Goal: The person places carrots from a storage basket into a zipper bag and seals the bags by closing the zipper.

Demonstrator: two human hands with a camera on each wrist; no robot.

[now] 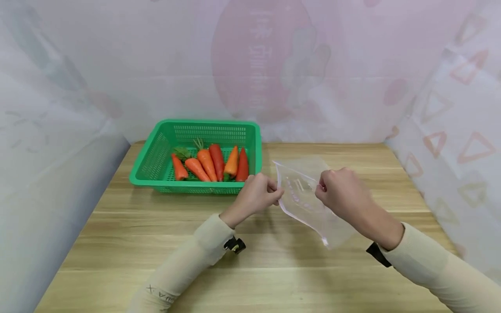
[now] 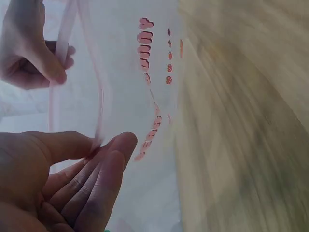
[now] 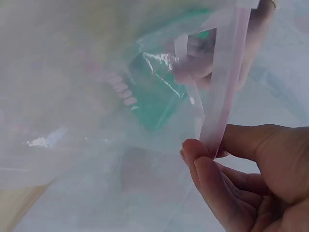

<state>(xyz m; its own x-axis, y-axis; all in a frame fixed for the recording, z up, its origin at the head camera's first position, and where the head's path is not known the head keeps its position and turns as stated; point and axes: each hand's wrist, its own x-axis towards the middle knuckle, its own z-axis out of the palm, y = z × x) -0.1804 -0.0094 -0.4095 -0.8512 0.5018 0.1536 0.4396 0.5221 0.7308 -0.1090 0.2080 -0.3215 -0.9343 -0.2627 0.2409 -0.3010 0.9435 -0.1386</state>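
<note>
A clear zip bag (image 1: 303,195) with pink lettering and a pink-edged mouth is stretched between my two hands, its mouth spread apart. My left hand (image 1: 258,193) pinches one side of the mouth between thumb and fingers, just right of the green basket (image 1: 195,187). On the opposite side, my right hand (image 1: 344,195) pinches the other edge. The right wrist view shows that thumb and finger (image 3: 205,166) on the pink strip, with green showing through the film. Several carrots (image 1: 206,163) with orange to red skins lie in the basket, some with leafy tops.
The basket stands at the back left of the wooden table (image 1: 242,278), close to the printed white cloth (image 1: 188,95). Cloth walls with faded prints also rise on the left and right sides. A dark band (image 1: 379,254) sits on the right wrist.
</note>
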